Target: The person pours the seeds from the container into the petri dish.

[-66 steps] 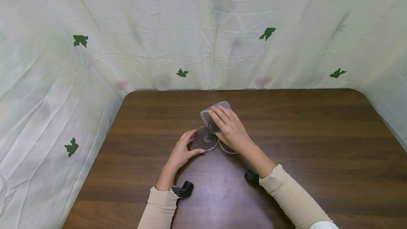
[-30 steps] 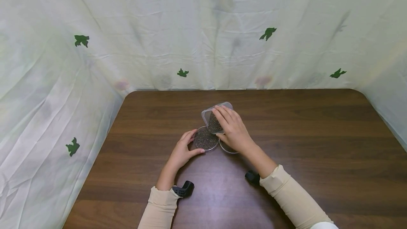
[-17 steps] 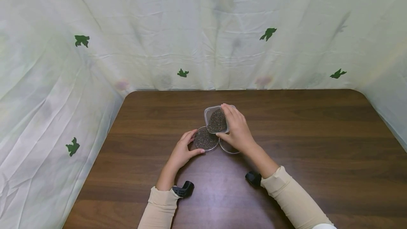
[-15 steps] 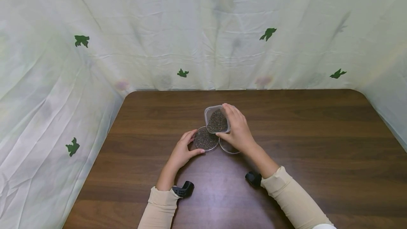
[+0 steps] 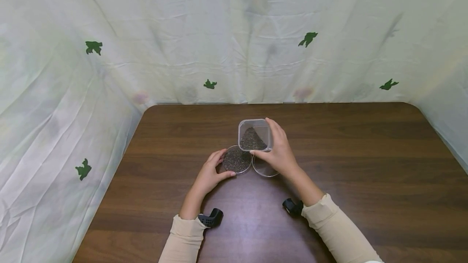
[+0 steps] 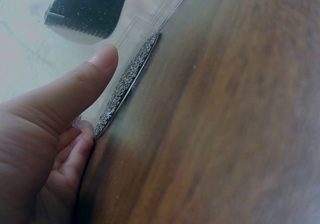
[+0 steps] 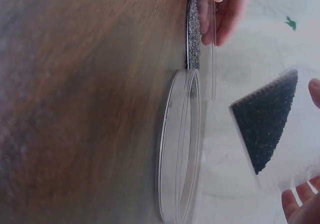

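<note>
My left hand point(image 5: 210, 173) grips a round transparent petri dish point(image 5: 243, 172) on the table, thumb at its near side and fingers at its far left. Small dark grains point(image 5: 236, 160) that look like seeds cover the dish's bottom. Raised above the dishes, a square see-through plastic tub point(image 5: 252, 122) is in my right hand point(image 5: 280, 153), thumb on its near edge and fingers on its far right. More dark grains point(image 7: 265, 121) lie heaped to one side in the tub. A second transparent dish point(image 5: 265, 170) stands right beside the filled one, partly covered by my right hand.
The brown wooden table point(image 5: 164, 141) stretches out on all sides of the dishes. Behind it hangs a pale curtain point(image 5: 226, 31) with green leaf shapes. Each wrist carries a black camera, such as the left one point(image 5: 212, 217).
My right hand has levelled the tub from its steep tilt over the dish and moved it slightly right. The grains now show inside it. My left hand has stayed on the dish.
</note>
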`<state>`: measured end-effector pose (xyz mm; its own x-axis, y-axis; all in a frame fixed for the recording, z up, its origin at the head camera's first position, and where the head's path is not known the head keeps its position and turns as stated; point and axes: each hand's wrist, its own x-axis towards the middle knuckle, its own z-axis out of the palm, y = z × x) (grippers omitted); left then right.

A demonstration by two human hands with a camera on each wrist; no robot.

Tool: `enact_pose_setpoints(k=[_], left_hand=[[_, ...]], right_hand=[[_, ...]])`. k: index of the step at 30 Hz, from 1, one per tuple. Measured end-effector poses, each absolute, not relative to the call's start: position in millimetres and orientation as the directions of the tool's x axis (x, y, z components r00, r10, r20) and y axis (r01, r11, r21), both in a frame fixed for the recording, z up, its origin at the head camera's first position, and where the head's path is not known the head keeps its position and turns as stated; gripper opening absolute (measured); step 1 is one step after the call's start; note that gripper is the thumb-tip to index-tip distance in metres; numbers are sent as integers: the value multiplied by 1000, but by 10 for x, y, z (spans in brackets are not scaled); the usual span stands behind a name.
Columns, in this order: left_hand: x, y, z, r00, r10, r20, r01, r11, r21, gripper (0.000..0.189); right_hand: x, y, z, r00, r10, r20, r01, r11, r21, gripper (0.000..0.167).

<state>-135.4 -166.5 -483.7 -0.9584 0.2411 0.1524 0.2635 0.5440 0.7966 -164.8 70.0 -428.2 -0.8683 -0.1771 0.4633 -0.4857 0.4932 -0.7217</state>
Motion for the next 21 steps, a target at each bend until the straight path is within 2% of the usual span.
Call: enact_pose_setpoints(k=[21], left_hand=[[-1357, -1667, -4844, -959, 238, 156, 263, 539, 800, 78]], right_hand=[[-1613, 867, -4316, -877, 3, 481, -442, 391, -807, 97]])
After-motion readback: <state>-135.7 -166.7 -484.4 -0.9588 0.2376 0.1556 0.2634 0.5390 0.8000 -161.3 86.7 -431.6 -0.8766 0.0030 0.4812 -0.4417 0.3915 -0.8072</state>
